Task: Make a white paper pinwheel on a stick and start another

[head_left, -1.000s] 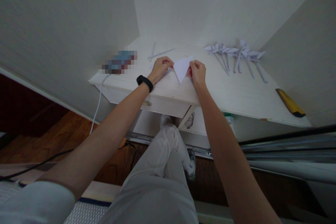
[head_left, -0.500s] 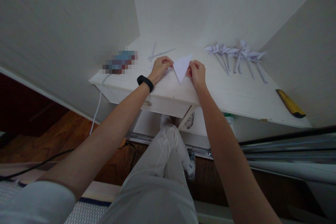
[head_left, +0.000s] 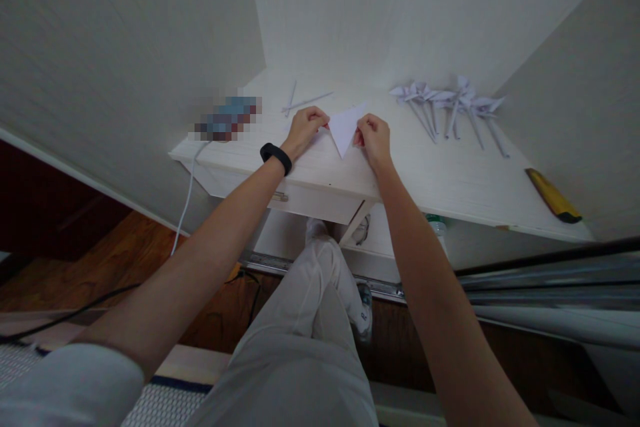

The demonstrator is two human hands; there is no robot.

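A white sheet of paper (head_left: 344,131), folded to a pointed shape with one corner toward me, is held up between my hands just over the white desk (head_left: 320,170). My left hand (head_left: 305,131), with a black band at the wrist, pinches its left edge. On the opposite edge, the fingertips of my right hand (head_left: 375,135) are closed on the same paper. Thin rolled paper sticks (head_left: 309,103) lie behind my left hand. To the right of my right hand rest several folded paper pinwheels (head_left: 463,99) on paper sticks.
A blurred-out device (head_left: 227,119) with a white cable (head_left: 188,197) sits at the desk's left end. Near the right front edge lies a yellow and black object (head_left: 553,197). Below the desktop are a drawer handle (head_left: 281,197) and a green-capped bottle (head_left: 437,223). Walls close in the desk.
Both hands and the folded paper have shifted very slightly to the left. The grip on the paper looks the same, and the other things have stayed in place.
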